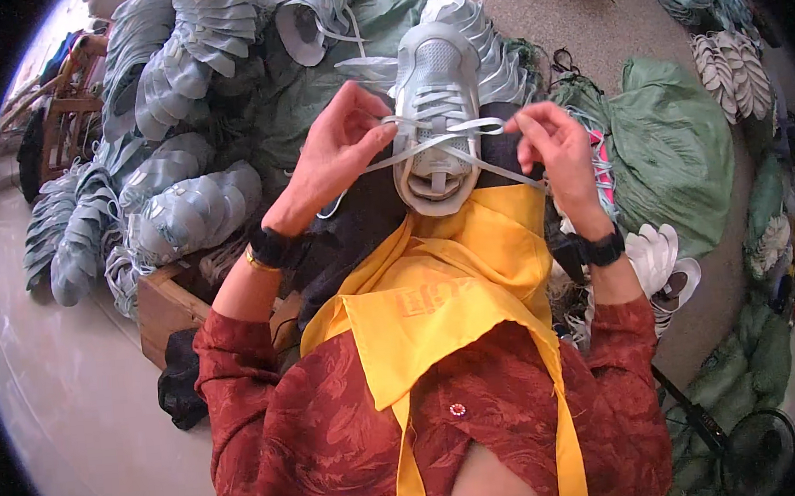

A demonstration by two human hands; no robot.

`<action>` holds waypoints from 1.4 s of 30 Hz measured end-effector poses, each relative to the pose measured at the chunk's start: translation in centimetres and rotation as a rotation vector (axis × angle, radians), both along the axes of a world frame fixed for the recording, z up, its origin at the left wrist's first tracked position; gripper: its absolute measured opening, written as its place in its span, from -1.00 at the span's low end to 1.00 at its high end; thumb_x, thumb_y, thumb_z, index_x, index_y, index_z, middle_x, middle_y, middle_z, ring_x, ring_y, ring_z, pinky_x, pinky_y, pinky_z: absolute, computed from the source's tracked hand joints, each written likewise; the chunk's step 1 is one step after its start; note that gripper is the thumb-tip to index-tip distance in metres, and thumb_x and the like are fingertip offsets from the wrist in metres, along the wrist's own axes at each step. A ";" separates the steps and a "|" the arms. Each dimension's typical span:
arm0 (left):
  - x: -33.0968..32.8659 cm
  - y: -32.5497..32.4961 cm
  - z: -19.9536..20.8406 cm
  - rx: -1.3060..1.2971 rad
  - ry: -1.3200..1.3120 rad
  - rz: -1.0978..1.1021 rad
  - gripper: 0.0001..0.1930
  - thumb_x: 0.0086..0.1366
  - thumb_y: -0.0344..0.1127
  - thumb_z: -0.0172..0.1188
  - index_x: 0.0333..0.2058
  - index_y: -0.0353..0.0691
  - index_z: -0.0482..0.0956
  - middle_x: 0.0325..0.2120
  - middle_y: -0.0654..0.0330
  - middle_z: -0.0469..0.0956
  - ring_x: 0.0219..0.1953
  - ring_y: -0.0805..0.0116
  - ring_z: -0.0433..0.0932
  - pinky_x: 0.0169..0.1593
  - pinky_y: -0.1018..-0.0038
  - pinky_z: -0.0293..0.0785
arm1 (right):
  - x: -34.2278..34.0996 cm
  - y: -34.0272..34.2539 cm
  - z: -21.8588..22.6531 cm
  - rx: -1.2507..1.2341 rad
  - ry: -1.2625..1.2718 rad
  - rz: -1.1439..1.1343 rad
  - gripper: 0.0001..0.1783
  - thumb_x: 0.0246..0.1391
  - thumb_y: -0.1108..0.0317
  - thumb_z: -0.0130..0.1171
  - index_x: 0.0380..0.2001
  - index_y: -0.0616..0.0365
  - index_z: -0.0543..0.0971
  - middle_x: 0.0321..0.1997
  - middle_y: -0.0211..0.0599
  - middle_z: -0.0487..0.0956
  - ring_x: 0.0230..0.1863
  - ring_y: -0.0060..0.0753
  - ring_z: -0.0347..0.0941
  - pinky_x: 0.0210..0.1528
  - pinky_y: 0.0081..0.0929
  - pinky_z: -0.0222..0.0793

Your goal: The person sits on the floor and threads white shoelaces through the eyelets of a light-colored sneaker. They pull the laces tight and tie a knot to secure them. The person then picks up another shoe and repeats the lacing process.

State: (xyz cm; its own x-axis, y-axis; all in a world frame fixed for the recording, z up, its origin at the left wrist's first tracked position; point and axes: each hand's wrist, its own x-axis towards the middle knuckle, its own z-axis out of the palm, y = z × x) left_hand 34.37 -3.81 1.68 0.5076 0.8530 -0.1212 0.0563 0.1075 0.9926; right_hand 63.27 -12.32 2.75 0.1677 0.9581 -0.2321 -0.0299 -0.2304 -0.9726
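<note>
A pale grey-blue shoe upper (437,61) lies over my lap, its heel opening toward me and its lacing up the middle. Across the opening the white shoelace (450,137) is crossed and looped into a loose bow, with an end trailing to each side. My left hand (346,148) pinches the loop on the left between thumb and fingers. On the other side, my right hand (554,148) is closed on the right loop, its fingers curled. Both hands hover just beside the upper, pulling the loops apart. Beneath it spreads a yellow apron (471,243).
Nested stacks of pale uppers (197,211) crowd the left, by a wooden box (167,310). More uppers (484,35) sit beyond my knees. Green sacks (672,150) stand at the right, near white uppers (653,253). A wooden chair (71,123) is at the far left.
</note>
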 end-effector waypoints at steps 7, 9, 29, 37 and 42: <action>-0.8 -3.4 0.4 0.321 0.197 0.075 -0.68 0.16 -0.50 0.39 -0.23 -0.34 0.38 -0.36 0.14 0.51 -0.33 0.41 0.59 -0.23 0.51 0.60 | -2.1 -3.5 2.1 -0.102 -0.315 0.162 -0.84 0.14 0.43 0.32 -0.23 0.24 0.60 -0.42 -0.39 0.66 -0.64 -0.70 0.47 -0.59 -0.64 0.39; -0.7 -4.0 1.4 0.344 0.322 0.020 -0.71 0.18 -0.52 0.37 -0.24 -0.32 0.40 -0.36 0.17 0.50 -0.33 0.44 0.55 -0.25 0.50 0.56 | -2.4 -3.6 2.3 -0.078 -0.437 0.202 -0.79 0.06 0.47 0.36 -0.23 0.27 0.60 -0.44 -0.32 0.64 -0.62 -0.64 0.48 -0.54 -0.57 0.40; -5.1 -2.9 3.7 0.799 0.550 -0.135 -0.92 0.28 -0.46 0.20 -0.32 -0.28 0.47 -0.43 0.03 0.39 -0.43 -0.06 0.50 -0.38 0.20 0.42 | -0.9 -3.9 2.8 0.398 -0.918 0.106 -0.87 0.10 0.54 0.29 -0.26 0.19 0.61 -0.38 -0.21 0.56 -0.43 -0.16 0.52 -0.38 -0.33 0.41; -8.0 -3.1 3.7 0.882 0.663 -0.091 -0.92 0.29 -0.47 0.18 -0.32 -0.24 0.44 -0.44 0.04 0.35 -0.44 -0.05 0.49 -0.41 0.18 0.40 | 1.4 -5.4 3.1 0.376 -1.036 0.075 -0.85 0.11 0.53 0.29 -0.22 0.17 0.66 -0.30 -0.19 0.64 -0.33 -0.18 0.59 -0.31 -0.37 0.46; -8.5 -3.0 4.0 0.942 0.691 -0.067 -0.91 0.26 -0.47 0.18 -0.32 -0.22 0.43 -0.44 0.06 0.34 -0.43 -0.03 0.49 -0.41 0.20 0.42 | 1.7 -5.8 3.8 0.385 -1.061 0.055 -0.84 0.13 0.52 0.28 -0.20 0.16 0.67 -0.32 -0.21 0.63 -0.34 -0.20 0.59 -0.32 -0.38 0.45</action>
State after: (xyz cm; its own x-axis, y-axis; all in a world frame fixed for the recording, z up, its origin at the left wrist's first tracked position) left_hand 25.82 -6.82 5.72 0.6285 0.7270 0.2764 0.5931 -0.6779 0.4343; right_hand 64.96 -18.14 6.59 0.0598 0.9473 0.3146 0.8542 0.1145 -0.5071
